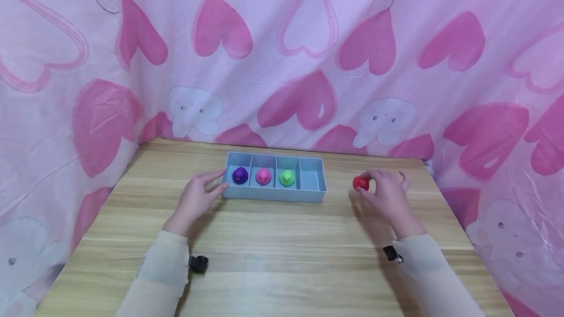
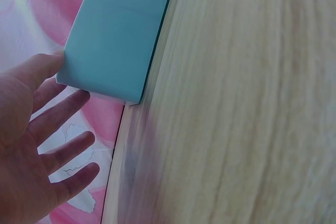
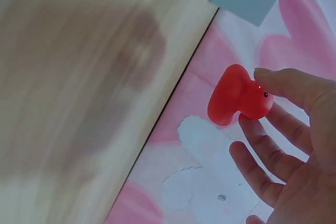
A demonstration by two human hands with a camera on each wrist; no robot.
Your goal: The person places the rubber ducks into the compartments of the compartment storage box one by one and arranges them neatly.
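A grey-blue divided box stands on the table, its compartments in one row. From the left, a purple toy duck, a pink toy duck and a green toy duck sit one to a compartment; the rightmost compartment is bare. My left hand touches the box's left end with thumb and fingertips, the other fingers spread straight in the left wrist view. Right of the box, my right hand pinches a red toy duck by its head between thumb and fingers, held above the table.
The wooden table runs back to a pink heart-patterned curtain, which hangs close behind the box and along both sides. A small black device is strapped at the left wrist, another at the right.
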